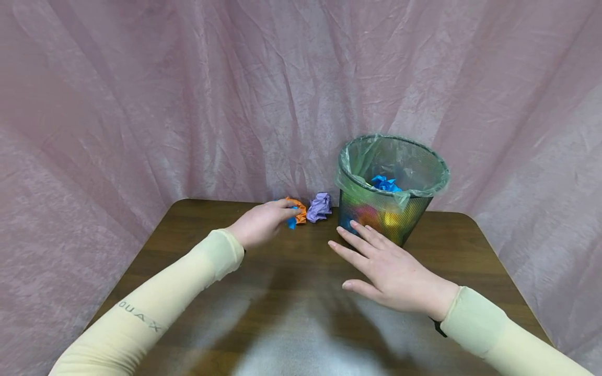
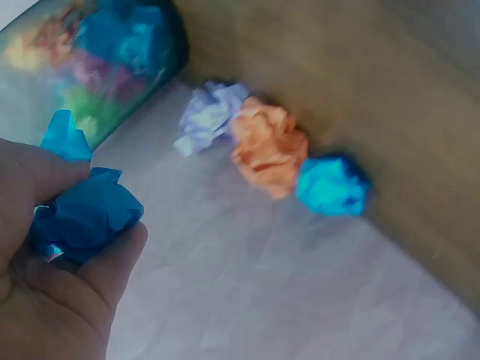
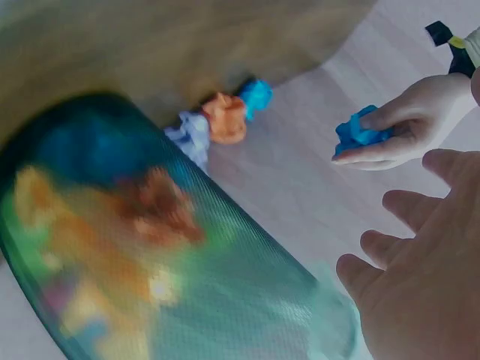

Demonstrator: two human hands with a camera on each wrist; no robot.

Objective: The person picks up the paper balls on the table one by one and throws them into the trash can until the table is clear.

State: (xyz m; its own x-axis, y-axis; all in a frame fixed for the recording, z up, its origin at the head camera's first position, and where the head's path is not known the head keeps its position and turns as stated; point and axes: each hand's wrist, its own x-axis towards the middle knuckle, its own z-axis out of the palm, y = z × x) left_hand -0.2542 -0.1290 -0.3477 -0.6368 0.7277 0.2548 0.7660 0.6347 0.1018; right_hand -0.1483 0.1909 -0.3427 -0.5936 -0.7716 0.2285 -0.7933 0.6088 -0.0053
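My left hand (image 1: 261,222) pinches a crumpled ball of blue paper (image 2: 90,214) between thumb and fingers, raised above the table. In the head view the hand overlaps the row of crumpled paper at the back. That row holds a purple paper ball (image 2: 210,116), an orange paper ball (image 2: 270,146) and a second blue paper ball (image 2: 334,185), side by side. My right hand (image 1: 388,269) holds nothing; its fingers are spread out in front of the mesh wastebasket (image 1: 418,214), overlapping its lower part in the head view.
A clear plastic liner (image 1: 348,177) folds over the wastebasket's rim. Inside, blue paper (image 1: 385,184) lies on top, and several colours show through the mesh. The brown wooden table (image 1: 277,292) ends at a pink curtain (image 1: 226,104) behind.
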